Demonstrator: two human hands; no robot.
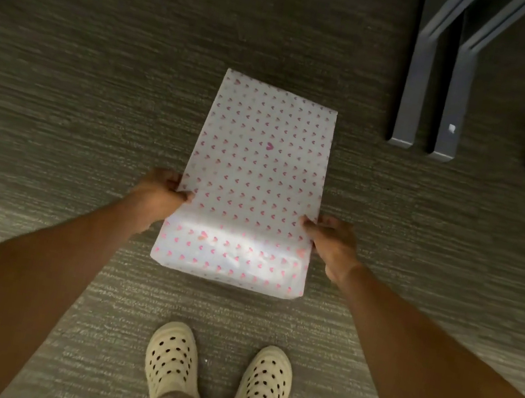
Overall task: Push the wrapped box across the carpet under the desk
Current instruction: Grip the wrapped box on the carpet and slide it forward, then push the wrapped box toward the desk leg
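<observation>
Wrapped box [254,176] on the carpet [80,98], near grey desk legs [436,89], left hand [159,193] and right hand [333,245] gripping its opposite long edges, fingers curled over the paper

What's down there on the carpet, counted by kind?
Wrapped box: 1
Hands on the box: 2, left hand, right hand
Cream clogs: 2
Grey desk legs: 2
Total: 7

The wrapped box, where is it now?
In the head view the wrapped box lies on the carpet mid-frame, held between both hands, ahead of the shoes, the grey desk legs beyond to its right.
</observation>
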